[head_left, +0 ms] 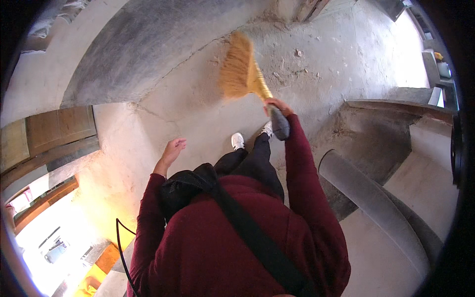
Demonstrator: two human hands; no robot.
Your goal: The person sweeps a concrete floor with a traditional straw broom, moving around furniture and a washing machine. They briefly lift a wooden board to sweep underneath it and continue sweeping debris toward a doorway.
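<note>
My right hand (280,106) is closed round the handle of a straw broom (239,69), close to the handle's dark grey end. Yellow binding runs from the grip up to the fanned bristles, which point away from me over the grey floor. The bristles look slightly smeared by motion. Out to the left, my left hand (172,150) hangs in the air by the wall, holding nothing, with its fingers partly bent and some apart. My white shoes (238,141) stand on the floor between the two hands.
Scattered debris (298,53) lies on the floor beyond the broom. A dark-based wall (148,39) curves along the far left. On the right are a ledge (401,106) and a large grey rolled sheet or pipe (371,208). A wooden door or cabinet (62,129) is at left.
</note>
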